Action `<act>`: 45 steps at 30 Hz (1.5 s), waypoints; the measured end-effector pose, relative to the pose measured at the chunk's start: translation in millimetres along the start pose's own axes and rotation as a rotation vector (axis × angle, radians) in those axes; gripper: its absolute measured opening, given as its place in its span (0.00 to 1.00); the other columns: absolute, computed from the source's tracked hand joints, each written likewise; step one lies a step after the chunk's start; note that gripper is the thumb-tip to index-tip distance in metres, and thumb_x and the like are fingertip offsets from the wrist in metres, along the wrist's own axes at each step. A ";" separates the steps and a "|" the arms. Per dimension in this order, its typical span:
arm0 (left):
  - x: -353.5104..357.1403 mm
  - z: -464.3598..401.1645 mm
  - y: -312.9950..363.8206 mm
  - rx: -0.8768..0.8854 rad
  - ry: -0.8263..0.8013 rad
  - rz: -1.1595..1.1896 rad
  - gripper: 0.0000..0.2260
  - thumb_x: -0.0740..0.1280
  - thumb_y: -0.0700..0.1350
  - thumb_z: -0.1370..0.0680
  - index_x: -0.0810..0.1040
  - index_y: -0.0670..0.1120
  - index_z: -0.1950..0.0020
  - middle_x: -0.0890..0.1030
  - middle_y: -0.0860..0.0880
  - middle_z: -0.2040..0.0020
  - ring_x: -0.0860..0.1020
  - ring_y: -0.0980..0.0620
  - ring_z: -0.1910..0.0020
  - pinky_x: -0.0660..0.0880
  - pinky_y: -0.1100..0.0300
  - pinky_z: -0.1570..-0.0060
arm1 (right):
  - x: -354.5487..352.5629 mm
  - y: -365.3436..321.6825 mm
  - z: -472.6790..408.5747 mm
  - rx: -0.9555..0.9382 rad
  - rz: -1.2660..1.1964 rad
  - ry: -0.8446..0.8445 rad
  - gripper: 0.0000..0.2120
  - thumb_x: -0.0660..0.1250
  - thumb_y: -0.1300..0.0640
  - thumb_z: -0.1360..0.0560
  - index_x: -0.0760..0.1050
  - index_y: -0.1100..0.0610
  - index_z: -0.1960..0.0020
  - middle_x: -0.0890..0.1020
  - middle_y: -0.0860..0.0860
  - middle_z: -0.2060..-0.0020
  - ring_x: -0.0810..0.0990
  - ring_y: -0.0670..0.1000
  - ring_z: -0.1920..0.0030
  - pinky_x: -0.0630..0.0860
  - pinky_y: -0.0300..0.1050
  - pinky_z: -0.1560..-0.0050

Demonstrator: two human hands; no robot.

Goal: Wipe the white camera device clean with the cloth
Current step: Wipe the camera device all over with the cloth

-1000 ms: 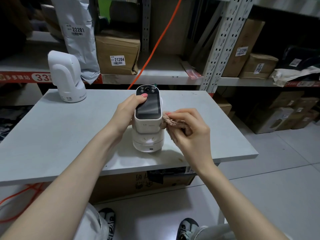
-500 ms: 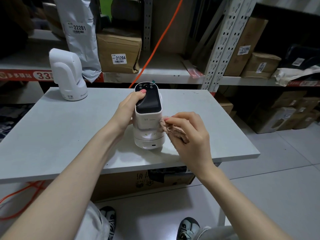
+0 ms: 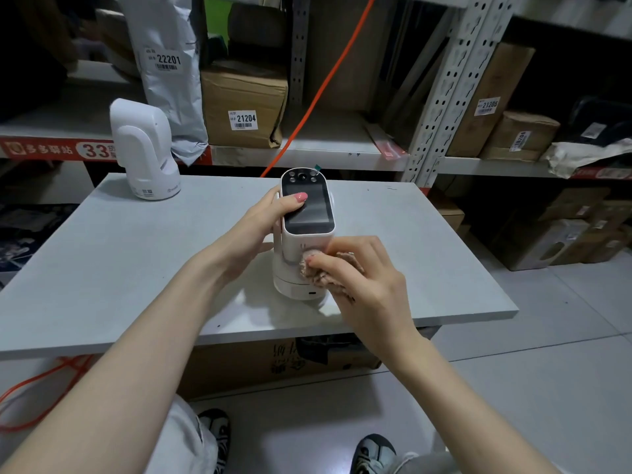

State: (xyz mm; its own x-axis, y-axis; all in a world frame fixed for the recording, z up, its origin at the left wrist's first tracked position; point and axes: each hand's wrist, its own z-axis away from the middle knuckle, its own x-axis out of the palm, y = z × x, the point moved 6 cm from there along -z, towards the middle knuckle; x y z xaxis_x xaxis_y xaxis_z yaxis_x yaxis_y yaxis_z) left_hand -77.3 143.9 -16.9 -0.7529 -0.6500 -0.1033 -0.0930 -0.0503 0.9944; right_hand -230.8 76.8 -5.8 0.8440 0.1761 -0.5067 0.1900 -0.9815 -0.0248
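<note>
A white camera device (image 3: 305,234) with a dark screen and a lens cluster on top stands upright on the grey table (image 3: 136,261). My left hand (image 3: 263,224) grips its left side, thumb resting on the screen. My right hand (image 3: 362,282) holds a bunched beige cloth (image 3: 316,271) and presses it against the device's lower front, just above the round base. Most of the cloth is hidden under my fingers.
A second white camera (image 3: 143,152) stands at the table's far left corner. Metal shelving (image 3: 441,97) behind holds cardboard boxes (image 3: 242,107) and a grey parcel bag (image 3: 167,63). An orange cable (image 3: 321,83) runs down behind the table. A box sits under the table.
My right hand has brought the cloth from the device's right side down onto its lower front. My left thumb has slid onto the screen. The device has turned slightly.
</note>
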 end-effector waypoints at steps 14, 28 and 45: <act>-3.9 -0.3 3.4 0.026 0.122 -0.005 0.12 0.64 0.61 0.31 0.79 0.61 0.51 0.82 0.55 0.46 0.77 0.52 0.43 0.68 0.48 0.36 | 3.2 2.5 1.2 -0.098 0.106 0.006 0.13 0.67 0.65 0.25 0.73 0.52 0.45 0.72 0.48 0.49 0.74 0.51 0.51 0.73 0.40 0.70; -6.9 -2.0 1.7 0.018 0.160 0.013 0.12 0.62 0.61 0.31 0.77 0.57 0.54 0.81 0.61 0.58 0.77 0.55 0.52 0.70 0.54 0.44 | 0.1 4.4 -7.5 -0.096 0.101 0.058 0.09 0.65 0.65 0.22 0.74 0.52 0.47 0.75 0.48 0.50 0.75 0.52 0.52 0.75 0.44 0.70; -4.9 -1.1 2.8 0.040 0.208 0.034 0.13 0.62 0.59 0.26 0.75 0.51 0.51 0.79 0.54 0.55 0.75 0.55 0.56 0.70 0.57 0.49 | 0.9 1.0 -6.2 -0.112 0.135 0.034 0.09 0.69 0.66 0.26 0.76 0.55 0.49 0.82 0.52 0.55 0.76 0.53 0.54 0.74 0.43 0.71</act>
State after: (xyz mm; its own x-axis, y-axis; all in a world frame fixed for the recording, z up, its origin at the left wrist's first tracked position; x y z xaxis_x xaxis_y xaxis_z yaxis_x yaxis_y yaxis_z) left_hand -73.2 146.1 -13.6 -0.6056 -0.7937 -0.0582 -0.0987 0.0023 0.9951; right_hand -226.8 76.4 -1.0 0.8817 0.0480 -0.4693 0.1274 -0.9821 0.1389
